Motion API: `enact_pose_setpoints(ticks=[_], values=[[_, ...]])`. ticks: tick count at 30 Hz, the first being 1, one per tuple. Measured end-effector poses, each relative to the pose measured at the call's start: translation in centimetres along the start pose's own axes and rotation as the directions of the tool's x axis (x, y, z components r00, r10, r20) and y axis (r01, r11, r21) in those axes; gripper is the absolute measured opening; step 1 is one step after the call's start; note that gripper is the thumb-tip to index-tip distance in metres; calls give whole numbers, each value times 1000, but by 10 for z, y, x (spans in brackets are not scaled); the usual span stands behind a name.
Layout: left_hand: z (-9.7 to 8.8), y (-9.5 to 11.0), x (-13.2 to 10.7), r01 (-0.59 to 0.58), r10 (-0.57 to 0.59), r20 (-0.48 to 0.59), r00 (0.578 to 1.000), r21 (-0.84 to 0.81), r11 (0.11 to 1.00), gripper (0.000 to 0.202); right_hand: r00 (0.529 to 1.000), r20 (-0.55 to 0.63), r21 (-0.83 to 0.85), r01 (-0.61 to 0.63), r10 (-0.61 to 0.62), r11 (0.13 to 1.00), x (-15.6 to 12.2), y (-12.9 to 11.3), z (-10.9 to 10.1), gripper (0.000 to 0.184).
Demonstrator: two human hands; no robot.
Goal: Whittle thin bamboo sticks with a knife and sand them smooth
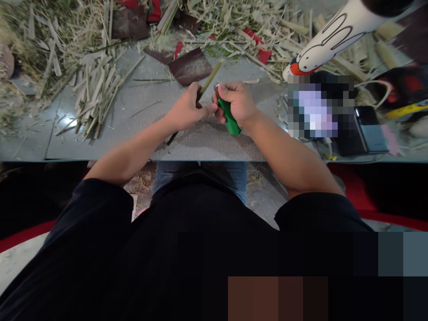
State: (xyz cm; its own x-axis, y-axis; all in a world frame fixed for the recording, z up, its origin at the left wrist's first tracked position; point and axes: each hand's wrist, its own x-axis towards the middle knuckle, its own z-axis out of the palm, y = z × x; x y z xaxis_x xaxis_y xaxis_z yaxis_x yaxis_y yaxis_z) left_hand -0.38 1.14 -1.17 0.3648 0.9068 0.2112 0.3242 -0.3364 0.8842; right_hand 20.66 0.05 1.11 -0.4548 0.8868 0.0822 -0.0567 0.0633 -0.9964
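Observation:
Over the table's near middle, my left hand [190, 107] is closed round a thin greenish-brown plant stalk [214, 73]. The stalk slants from lower left to upper right, its pale end beyond my fingers and a dark end showing below my wrist. Just to the right, my right hand [238, 100] grips a green-handled knife [230, 120], with the ridged handle pointing toward me. A small glint of metal shows at the knife's far end by my thumb; the rest of the blade is hidden. My left thumb reaches across close to the knife.
A bundle of split strips [95, 96] lies at left. Shavings [230, 18] heap along the back, with a dark brown sheet [190, 67] before them. At right are a white rabbit-patterned tumbler [329, 38], a phone [371, 129] and a yellow tape measure blade [406, 109].

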Motion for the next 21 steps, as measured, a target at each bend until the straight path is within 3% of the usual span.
enact_pose_setpoints(ticks=[6,15,21], values=[[0,4,-3,-12,16,62,998,-57,998,58,945,309,-15,-106,106,994,-5,-1,-2,70],[3,-4,-2,-65,64,104,993,8,998,59,908,383,4,-184,169,983,1,11,-6,68],[6,-1,-6,-62,64,72,995,-25,998,65,916,370,81,-195,152,977,0,5,-4,67]])
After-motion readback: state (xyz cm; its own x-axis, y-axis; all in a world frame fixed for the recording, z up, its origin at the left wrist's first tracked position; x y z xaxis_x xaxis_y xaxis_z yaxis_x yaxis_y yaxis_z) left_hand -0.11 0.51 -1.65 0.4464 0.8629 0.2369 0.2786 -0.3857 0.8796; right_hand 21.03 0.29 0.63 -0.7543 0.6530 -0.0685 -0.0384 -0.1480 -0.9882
